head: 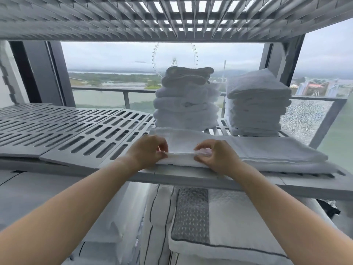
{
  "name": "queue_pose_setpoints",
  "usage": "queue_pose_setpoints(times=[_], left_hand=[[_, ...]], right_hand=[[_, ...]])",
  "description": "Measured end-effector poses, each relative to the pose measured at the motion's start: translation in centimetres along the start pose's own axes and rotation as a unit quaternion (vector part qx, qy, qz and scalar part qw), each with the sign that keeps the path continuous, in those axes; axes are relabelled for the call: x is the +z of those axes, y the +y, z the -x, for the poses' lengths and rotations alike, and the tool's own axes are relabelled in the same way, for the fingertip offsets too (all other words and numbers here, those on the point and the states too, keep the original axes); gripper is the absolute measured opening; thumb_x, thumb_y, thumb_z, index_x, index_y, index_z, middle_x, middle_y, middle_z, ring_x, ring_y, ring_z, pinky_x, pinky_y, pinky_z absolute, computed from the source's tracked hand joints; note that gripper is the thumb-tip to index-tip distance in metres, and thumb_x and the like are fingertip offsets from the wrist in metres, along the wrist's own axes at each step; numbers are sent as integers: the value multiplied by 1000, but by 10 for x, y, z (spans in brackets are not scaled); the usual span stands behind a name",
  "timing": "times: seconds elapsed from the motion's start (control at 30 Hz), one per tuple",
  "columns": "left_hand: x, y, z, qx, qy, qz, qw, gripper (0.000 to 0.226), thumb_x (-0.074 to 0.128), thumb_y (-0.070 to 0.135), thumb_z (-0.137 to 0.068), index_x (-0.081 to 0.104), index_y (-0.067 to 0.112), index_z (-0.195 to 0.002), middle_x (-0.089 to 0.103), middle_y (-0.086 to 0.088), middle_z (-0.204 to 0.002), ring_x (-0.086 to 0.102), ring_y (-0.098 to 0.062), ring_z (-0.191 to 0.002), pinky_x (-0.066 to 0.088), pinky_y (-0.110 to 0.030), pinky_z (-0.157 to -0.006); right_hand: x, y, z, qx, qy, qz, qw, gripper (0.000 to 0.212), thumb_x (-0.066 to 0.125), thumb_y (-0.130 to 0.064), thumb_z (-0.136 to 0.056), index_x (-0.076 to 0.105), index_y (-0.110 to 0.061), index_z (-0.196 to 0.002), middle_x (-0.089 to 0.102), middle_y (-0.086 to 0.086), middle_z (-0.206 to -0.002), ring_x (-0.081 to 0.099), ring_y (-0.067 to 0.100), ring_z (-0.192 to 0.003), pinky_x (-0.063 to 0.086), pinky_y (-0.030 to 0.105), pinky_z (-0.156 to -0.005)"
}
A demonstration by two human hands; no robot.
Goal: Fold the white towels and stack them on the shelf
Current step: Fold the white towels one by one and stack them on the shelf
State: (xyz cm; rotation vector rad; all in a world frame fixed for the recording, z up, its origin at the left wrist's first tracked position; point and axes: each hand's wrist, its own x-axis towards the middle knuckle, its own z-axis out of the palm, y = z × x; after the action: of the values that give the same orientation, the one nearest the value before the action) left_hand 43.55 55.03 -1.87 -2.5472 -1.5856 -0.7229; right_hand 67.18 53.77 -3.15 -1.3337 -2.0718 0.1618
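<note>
White towel (257, 150) on slatted shelf (76, 138), left hand (149, 150) and right hand (214, 158) pinching its edge, towel stacks (186, 106) behind, pillows (238, 217) below

Both arms outstretched, left hand (150, 150) and right hand (214, 156) pinching

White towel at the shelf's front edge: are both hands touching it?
Touching. Head view: left hand and right hand pinch the white towel along its near edge.
</note>
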Motion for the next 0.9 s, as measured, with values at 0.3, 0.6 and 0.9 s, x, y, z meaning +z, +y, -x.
queue_pose_setpoints(times=[0.3,0.6,0.9], left_hand=[[26,83,-11,13,27,-7,1000,21,62,21,-83,60,25,-103,61,7,-106,58,-17,-96,41,-28,-78],[42,109,-26,-9,5,-7,1000,11,60,33,-87,63,22,-90,63,5,-95,52,-15,-80,39,-28,-71],[52,130,-39,57,-12,11,998,26,56,38,-89,63,23,-110,61,5,-111,57,-19,-101,48,-35,-85]], right_hand=[[-34,43,34,21,7,65,998,21,63,-25,-85,69,-16,-103,67,0,-114,60,24,-106,46,35,-93],[-53,67,45,64,32,52,996,21,63,-25,-85,71,-20,-104,64,-2,-119,58,20,-111,44,32,-95],[-51,63,48,91,97,23,991,10,71,-23,-78,76,-22,-87,71,-5,-101,63,17,-93,49,30,-80]])
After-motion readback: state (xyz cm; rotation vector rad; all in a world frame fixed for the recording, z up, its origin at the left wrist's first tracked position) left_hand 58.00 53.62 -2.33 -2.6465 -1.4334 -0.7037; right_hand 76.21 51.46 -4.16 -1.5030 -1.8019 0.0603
